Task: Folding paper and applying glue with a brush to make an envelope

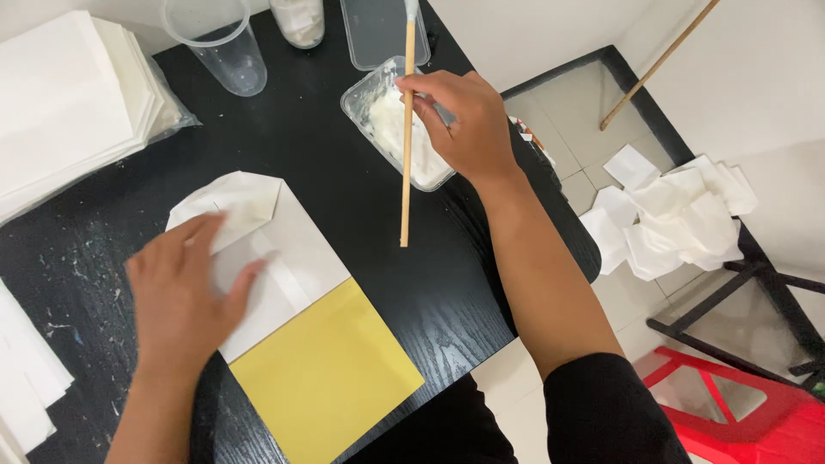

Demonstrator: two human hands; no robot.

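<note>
White-and-yellow paper bag (301,326) lies flat on the black worktop (344,180), folded bottom uppermost (left hand (185,292) pressing it); clear plastic tub (397,125) of white paste sits beyond.

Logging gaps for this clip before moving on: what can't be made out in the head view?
- Left hand: motion-blurred, finger contact on the white folded paper bag unclear.
- Thin wooden brush stick: top cut off by the frame edge; right hand covers its grip point.
- Clear plastic tub of white paste: far side hidden behind the right hand.
- Clear plastic cup: rim cropped.
</note>
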